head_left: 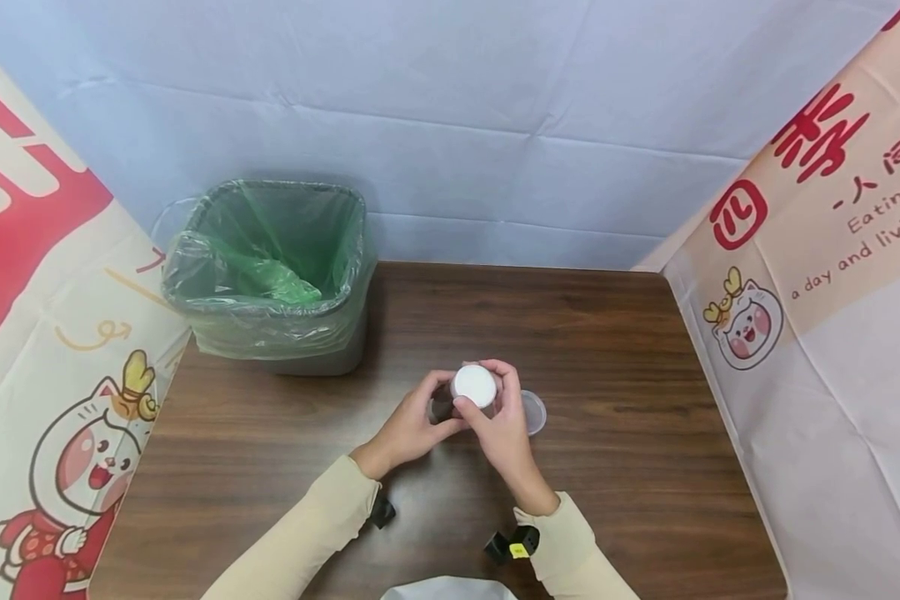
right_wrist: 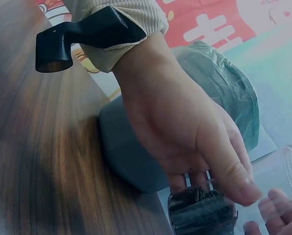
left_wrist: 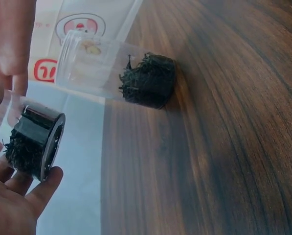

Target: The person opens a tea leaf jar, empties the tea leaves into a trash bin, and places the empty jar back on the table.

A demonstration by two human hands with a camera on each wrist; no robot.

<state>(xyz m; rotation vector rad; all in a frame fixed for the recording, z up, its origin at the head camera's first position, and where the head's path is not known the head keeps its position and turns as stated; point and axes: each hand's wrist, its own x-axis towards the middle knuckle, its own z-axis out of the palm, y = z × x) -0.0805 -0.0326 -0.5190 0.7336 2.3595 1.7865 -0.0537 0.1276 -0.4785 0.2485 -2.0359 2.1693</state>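
Both hands hold one clear plastic jar of dark, dry shreds [left_wrist: 31, 142] over the table. In the head view its round white top [head_left: 474, 386] faces up toward the camera. My left hand [head_left: 412, 421] curls round the lower part, where the dark filling sits. The right hand [head_left: 501, 421] grips the upper part, its thumb at the edge of the white top. Just right of the hands, a second clear jar [head_left: 536, 412] stands upright; the left wrist view shows similar dark shreds in its bottom.
At the back left of the brown wooden table [head_left: 607, 350] stands a grey bin [head_left: 322, 360] with a translucent green liner [head_left: 270, 337]. A pale cloth [head_left: 495, 100] hangs behind, and printed banners [head_left: 780, 250] flank both sides.
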